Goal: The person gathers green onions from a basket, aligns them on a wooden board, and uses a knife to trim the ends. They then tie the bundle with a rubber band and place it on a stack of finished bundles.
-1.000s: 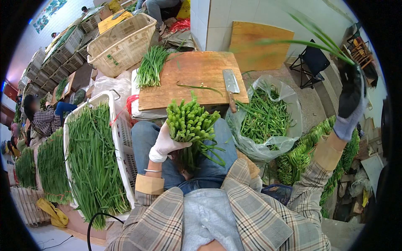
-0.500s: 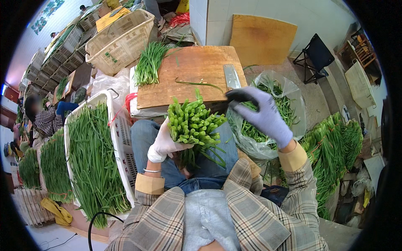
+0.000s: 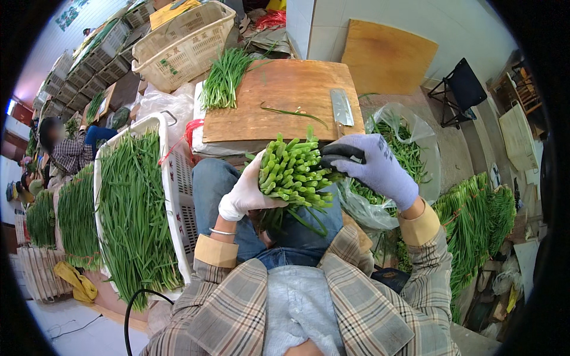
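Head view: left fingers (image 3: pixel 270 203) clamp upright bunch (image 3: pixel 295 178), stem ends (image 3: pixel 286 155) up; right fingers (image 3: pixel 351 168) unclear.

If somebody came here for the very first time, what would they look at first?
Probably the fat bunch of green stalks in the middle, held thick ends up in the white-gloved left hand, with the right hand in its lilac-and-black glove at the bunch's right edge. Next might come the white crate full of long green leaves on the left, then the cleaver on the wooden board.
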`<state>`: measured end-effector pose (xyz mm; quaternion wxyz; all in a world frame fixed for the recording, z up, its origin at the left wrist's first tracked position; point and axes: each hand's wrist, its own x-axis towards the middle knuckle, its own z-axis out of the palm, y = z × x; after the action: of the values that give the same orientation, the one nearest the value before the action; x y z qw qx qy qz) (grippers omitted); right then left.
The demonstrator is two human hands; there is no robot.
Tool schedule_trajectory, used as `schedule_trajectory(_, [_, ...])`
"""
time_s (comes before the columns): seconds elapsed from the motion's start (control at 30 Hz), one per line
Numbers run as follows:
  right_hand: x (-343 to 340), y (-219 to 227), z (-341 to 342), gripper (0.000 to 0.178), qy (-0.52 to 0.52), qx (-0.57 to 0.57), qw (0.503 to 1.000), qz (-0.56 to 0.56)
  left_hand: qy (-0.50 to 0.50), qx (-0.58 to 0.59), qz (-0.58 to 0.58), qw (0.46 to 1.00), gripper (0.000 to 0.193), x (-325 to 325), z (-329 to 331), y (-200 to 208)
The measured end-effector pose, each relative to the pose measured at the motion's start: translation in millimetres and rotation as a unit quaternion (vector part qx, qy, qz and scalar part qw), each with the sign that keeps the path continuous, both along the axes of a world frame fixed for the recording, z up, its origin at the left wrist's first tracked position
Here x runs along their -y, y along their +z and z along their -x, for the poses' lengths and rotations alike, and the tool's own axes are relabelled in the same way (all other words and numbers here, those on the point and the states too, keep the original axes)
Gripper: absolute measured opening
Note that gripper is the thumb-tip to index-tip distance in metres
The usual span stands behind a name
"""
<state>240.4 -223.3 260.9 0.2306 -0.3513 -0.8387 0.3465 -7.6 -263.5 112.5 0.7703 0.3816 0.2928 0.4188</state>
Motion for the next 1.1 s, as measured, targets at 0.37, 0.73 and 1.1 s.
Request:
schedule_trajectory(0.37, [-24.8, 45.4, -124.3, 0.024, -0.312, -0.429, 0.823, -0.205, 0.099, -0.214, -0.236, 0.943, 0.094, 11.3, 5.3, 11.4])
schedule_trajectory(0.73, [-6.3, -26.2, -102.5, 0.021, -0.329, 0.022, 0.937, -0.115, 0.186, -0.408, -0.420, 0.789, 0.085, 7.1, -21.6, 23.6])
schedule_trajectory(1.1, [26.0, 9.3, 14.1, 0.025, -0.023, 0.048, 0.985, -0.163, 0.173, -0.411, -0.448, 0.775, 0.085, 8.3, -27.7, 31.1])
